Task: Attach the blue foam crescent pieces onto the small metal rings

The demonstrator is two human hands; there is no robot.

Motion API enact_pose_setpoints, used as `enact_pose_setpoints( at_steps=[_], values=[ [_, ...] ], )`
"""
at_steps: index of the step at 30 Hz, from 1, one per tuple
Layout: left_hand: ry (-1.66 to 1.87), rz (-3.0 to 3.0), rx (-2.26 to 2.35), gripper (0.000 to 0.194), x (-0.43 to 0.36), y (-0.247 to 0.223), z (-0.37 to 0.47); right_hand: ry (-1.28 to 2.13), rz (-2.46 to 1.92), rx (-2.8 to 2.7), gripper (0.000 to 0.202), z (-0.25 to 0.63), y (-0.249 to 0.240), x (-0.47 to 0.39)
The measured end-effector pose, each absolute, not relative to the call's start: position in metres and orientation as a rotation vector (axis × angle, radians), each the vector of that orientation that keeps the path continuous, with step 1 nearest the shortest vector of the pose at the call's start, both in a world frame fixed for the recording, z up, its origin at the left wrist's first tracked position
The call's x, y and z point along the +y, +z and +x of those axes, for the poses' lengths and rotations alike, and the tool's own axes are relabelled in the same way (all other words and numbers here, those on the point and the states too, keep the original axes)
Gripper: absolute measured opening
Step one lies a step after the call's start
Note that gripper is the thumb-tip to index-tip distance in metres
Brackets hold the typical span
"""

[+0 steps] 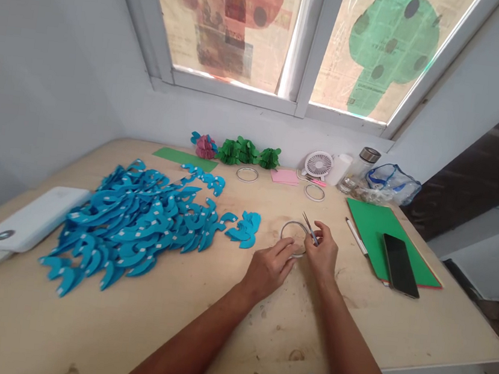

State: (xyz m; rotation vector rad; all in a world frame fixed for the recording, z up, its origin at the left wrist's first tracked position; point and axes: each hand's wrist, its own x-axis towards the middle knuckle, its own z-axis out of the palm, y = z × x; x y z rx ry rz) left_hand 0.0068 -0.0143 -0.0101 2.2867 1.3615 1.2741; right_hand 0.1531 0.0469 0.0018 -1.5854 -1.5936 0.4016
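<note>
left hand [270, 268] pinches the ring [289, 223]; right hand [321, 250] grips tweezers [311, 230] beside it, which could jab if the ring slips.

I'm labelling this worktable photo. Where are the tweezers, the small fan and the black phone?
Tweezers [313, 237]: head view, on the shank behind the tips.
Small fan [318, 164]: head view, middle of its round grille.
Black phone [400, 266]: head view, middle of its dark face.

No word or number can be read with certainty. The newspaper [267, 62] on the window [313, 43] has small printed lines, and some print also stands beside the green shape [390, 25], but everything is too blurred.
</note>
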Motion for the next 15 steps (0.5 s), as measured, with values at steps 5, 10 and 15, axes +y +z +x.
enact_pose_setpoints(
  at_steps=[5,10,15],
  values=[
    [1.249,2.242,1.378,0.020,-0.010,-0.012,0.004,0.637,-1.398,-1.435,0.038,0.146,0.004,0.043],
    [1.326,1.986,1.223,0.019,-0.009,-0.009,-0.002,1.141,-1.176,-1.130,0.039,0.146,0.011,0.040],
    [1.291,1.733,1.129,0.021,-0.008,-0.012,0.001,1.394,-0.977,-1.009,0.046,0.146,0.019,0.035]
  ],
)
